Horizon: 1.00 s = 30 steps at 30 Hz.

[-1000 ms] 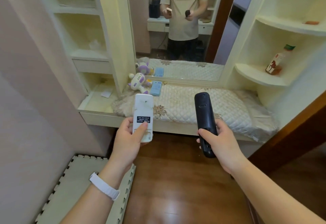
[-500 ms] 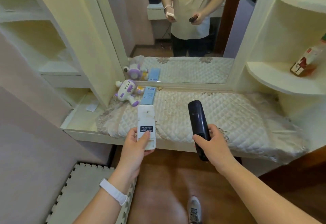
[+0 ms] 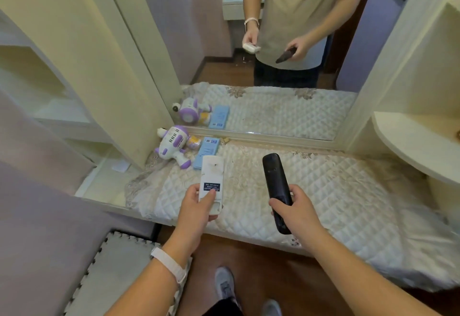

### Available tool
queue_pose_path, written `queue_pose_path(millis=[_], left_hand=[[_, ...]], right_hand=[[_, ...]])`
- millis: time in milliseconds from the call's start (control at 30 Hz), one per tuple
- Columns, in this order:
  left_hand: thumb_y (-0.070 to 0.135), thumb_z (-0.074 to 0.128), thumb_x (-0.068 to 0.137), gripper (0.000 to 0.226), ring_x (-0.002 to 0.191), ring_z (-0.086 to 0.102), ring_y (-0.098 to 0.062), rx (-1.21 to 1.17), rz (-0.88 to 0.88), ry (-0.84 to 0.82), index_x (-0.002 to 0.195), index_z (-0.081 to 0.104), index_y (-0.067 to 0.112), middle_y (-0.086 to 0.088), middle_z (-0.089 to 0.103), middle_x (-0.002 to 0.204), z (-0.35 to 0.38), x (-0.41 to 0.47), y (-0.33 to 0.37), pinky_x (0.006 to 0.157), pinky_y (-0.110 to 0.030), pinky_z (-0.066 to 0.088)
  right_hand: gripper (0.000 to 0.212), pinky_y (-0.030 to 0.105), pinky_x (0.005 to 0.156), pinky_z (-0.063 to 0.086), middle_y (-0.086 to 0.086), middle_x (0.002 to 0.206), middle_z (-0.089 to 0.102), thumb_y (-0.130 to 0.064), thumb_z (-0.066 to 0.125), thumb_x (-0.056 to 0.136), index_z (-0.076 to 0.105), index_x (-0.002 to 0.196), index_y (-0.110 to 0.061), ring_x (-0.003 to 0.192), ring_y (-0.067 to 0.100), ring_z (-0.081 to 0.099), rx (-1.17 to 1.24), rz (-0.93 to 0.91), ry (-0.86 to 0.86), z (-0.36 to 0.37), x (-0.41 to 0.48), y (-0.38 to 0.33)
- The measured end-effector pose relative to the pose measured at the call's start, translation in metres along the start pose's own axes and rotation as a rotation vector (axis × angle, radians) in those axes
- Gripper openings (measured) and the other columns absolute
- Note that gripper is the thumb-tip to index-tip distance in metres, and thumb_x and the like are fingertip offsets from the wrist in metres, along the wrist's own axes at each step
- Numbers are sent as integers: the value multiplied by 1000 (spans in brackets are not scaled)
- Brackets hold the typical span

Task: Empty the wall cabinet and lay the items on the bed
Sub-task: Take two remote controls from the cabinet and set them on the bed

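My left hand (image 3: 196,206) grips a white remote (image 3: 211,178) by its lower end, back side up, over the front left of the quilted pad (image 3: 323,191). My right hand (image 3: 296,210) grips a black remote (image 3: 275,183) around its lower half, pointing away from me above the pad's middle. A white and purple toy (image 3: 173,142) and a light blue flat box (image 3: 207,149) lie on the pad at the back left, against the mirror.
A tall mirror (image 3: 273,66) stands behind the pad and reflects a person holding both remotes. Cream shelves (image 3: 49,106) rise on the left and a curved shelf (image 3: 418,146) juts out on the right. A foam mat (image 3: 114,271) lies on the wooden floor.
I have stepped closer and the view tilted down. Both hands, still holding the remotes, now hover over the quilted pad instead of in front of its edge.
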<state>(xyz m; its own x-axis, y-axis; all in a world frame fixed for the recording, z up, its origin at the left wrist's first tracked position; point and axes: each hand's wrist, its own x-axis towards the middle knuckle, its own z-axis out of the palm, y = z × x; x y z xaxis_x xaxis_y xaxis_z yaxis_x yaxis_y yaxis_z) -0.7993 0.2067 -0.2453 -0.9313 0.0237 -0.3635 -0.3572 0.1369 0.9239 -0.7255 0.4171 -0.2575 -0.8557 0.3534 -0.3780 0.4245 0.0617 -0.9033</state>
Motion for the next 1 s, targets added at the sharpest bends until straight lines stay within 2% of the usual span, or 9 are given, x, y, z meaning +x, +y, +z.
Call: queue_pose_path(millis=[100, 200, 367, 500, 633, 767, 833, 1000], left_hand=[[20, 58, 96, 11, 89, 69, -28, 36, -24, 13, 107, 56, 20, -6, 70, 102, 1, 29, -3, 71, -47, 57], [22, 59, 96, 6, 87, 70, -22, 62, -41, -1, 100, 56, 23, -4, 70, 101, 4, 62, -8, 68, -40, 58], [22, 59, 95, 10, 85, 70, -23, 83, -131, -82, 104, 55, 20, -6, 70, 102, 14, 121, -18, 59, -32, 53], [19, 60, 94, 13, 88, 68, -20, 97, -193, -166, 106, 55, 20, -4, 68, 104, 23, 173, -26, 61, -31, 54], [17, 58, 95, 15, 91, 66, -16, 86, -261, -240, 108, 53, 22, 2, 65, 105, 33, 210, -32, 66, -28, 56], [17, 57, 96, 19, 91, 60, -5, 229, -191, -296, 114, 53, 23, 6, 64, 108, 41, 241, -38, 65, -16, 46], [18, 54, 97, 22, 91, 57, -6, 311, -171, -322, 118, 52, 22, 7, 61, 108, 43, 254, -40, 62, -12, 39], [20, 50, 97, 22, 91, 57, -8, 404, -190, -356, 118, 51, 25, 5, 62, 108, 47, 279, -45, 69, -22, 43]], right_hand=[[24, 35, 65, 52, 9, 91, 66, -21, 68, 89, 53, 106, -25, 79, 27, 66, -19, 28, 1, 5, 23, 2], [22, 34, 63, 51, 10, 92, 65, -20, 68, 88, 53, 104, -25, 78, 27, 65, -44, 58, 15, 15, 48, 2], [27, 29, 61, 51, 4, 96, 64, -23, 68, 88, 52, 110, -23, 80, 22, 65, -120, 148, 23, 31, 92, -2], [23, 25, 61, 50, 4, 98, 64, -24, 67, 89, 51, 105, -26, 83, 22, 65, -161, 214, 40, 45, 126, -2], [23, 27, 59, 52, 6, 96, 64, -23, 68, 88, 52, 105, -24, 80, 23, 65, -206, 279, 81, 62, 160, -1], [23, 27, 60, 52, 5, 93, 63, -25, 65, 89, 51, 107, -22, 78, 19, 63, -253, 314, 110, 84, 193, -4], [24, 25, 58, 49, 3, 92, 62, -26, 64, 90, 51, 109, -21, 77, 17, 62, -281, 319, 114, 94, 208, -6], [21, 26, 58, 50, 4, 89, 62, -26, 63, 89, 51, 106, -19, 73, 16, 62, -311, 343, 112, 109, 238, -5]])
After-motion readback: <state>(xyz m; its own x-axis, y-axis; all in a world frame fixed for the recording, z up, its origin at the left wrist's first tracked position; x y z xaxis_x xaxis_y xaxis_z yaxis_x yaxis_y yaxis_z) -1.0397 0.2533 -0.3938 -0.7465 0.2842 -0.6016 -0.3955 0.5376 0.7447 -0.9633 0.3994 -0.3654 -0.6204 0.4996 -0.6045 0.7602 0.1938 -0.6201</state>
